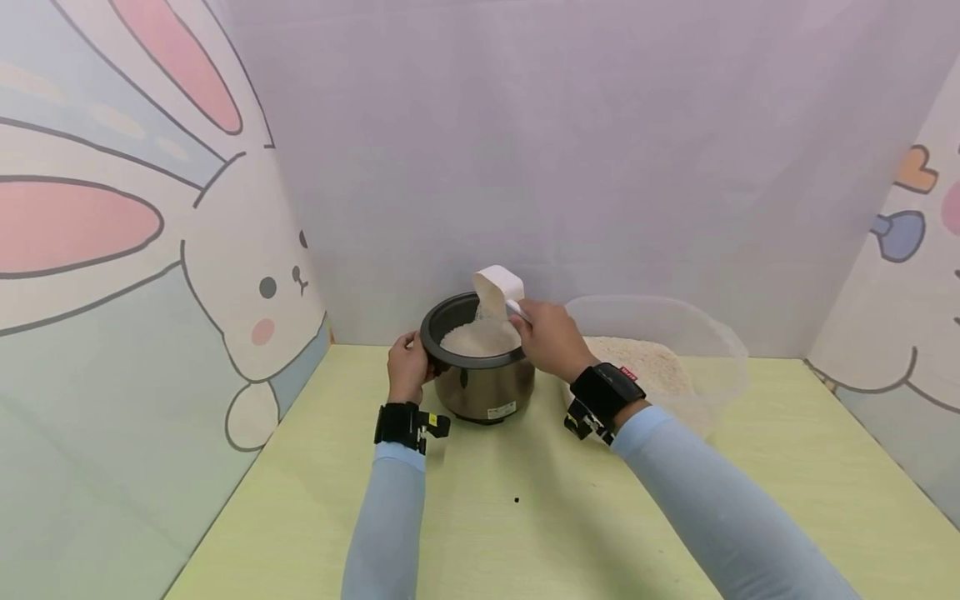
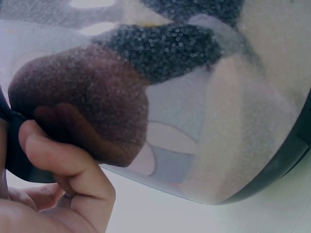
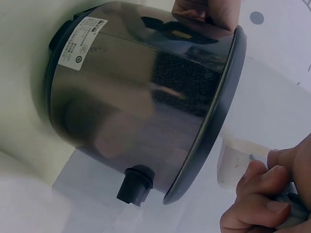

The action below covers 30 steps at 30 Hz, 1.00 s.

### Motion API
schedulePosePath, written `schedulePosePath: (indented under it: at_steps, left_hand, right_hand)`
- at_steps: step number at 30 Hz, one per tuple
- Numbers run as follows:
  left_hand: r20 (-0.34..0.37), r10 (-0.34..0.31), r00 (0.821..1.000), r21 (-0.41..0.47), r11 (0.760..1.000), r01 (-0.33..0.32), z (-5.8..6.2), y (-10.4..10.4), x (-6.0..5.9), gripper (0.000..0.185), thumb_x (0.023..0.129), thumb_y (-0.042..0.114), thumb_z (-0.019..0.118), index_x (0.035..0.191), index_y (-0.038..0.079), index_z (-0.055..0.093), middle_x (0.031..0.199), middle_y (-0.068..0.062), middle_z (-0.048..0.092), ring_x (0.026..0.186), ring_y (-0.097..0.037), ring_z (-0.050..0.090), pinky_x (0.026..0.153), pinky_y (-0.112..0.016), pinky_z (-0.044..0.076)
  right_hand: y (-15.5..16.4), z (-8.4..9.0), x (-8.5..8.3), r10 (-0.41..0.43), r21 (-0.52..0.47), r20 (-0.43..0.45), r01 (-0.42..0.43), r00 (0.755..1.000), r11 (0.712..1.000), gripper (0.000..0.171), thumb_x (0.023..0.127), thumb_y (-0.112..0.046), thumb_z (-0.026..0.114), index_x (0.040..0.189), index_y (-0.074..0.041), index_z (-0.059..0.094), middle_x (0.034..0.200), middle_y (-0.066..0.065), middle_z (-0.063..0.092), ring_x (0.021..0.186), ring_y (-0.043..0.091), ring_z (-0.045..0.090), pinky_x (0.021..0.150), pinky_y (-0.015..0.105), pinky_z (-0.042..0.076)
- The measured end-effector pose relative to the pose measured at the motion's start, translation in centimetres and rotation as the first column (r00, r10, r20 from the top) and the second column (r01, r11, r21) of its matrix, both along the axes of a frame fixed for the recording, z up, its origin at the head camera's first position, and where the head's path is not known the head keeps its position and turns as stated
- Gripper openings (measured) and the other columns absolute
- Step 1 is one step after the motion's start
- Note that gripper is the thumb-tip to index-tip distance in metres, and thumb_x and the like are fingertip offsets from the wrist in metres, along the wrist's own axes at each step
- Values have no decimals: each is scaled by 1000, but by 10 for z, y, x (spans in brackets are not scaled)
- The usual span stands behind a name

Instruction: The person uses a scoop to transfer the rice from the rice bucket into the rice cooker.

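A dark, shiny rice cooker point(image 1: 483, 390) stands lidless on the table, with white rice point(image 1: 474, 340) inside it. My left hand point(image 1: 407, 369) grips the cooker's left side just below the rim; in the left wrist view its fingers curl round a black side handle point(image 2: 30, 167). Over the cooker's opening, my right hand point(image 1: 557, 340) holds a white scoop point(image 1: 495, 287) by its handle. The scoop is tipped, and grains fall from it onto the rice below. In the right wrist view the scoop point(image 3: 235, 162) is partly hidden behind the fingers.
Right of the cooker, partly behind my right forearm, stands a clear plastic tub point(image 1: 723, 346) holding more rice point(image 1: 637, 360). A small black speck point(image 1: 517, 500) lies on the yellow-green table point(image 1: 465, 542). Pale curtain walls point(image 1: 420, 167) with cartoon figures enclose the back and sides.
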State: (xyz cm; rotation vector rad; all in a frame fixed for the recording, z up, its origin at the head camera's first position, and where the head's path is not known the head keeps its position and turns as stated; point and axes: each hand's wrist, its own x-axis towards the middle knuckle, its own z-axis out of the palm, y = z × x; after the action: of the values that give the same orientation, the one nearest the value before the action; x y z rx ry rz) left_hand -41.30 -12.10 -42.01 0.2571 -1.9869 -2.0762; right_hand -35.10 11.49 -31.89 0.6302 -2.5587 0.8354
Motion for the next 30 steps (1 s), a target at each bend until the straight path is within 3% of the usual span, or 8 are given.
schedulePosePath:
  at_steps: [10,23,27,30]
  left_hand:
    - [5,-17,1000,-3,1000,17,0,-1,1,45,107,38,54,137,5,60,81,-3,56,53,-9,55,49,-22,51]
    - [-4,-19,1000,12,1000,19,0,-1,1,43,107,37,55,134,5,62,78,-2,56,51,-9,55,48,-22,51]
    - [-5,-16,1000,15,1000,16,0,-1,1,43,106,38,55,134,5,62,77,-2,55,51,-8,54,48,-22,51]
    - [-6,-16,1000,16,1000,16,0,0,2,43,107,37,55,134,5,62,77,-2,55,51,-8,54,48,-22,51]
  right_hand:
    - [0,-3,3,-35,88,-21,37,999,995,12,106,-12,57,102,-2,59,84,12,62,69,26,56,63,41,48]
    - [7,-13,3,-36,219,-28,42,999,975,16,107,-17,56,117,-5,58,76,8,59,60,21,57,53,33,42]
    - [11,-16,4,-36,230,-45,45,998,972,22,107,-18,55,125,-4,57,79,10,62,61,23,57,55,36,45]
    - [17,-17,5,-34,233,-69,49,997,971,29,107,-17,55,131,-1,56,89,14,68,72,29,65,63,43,51]
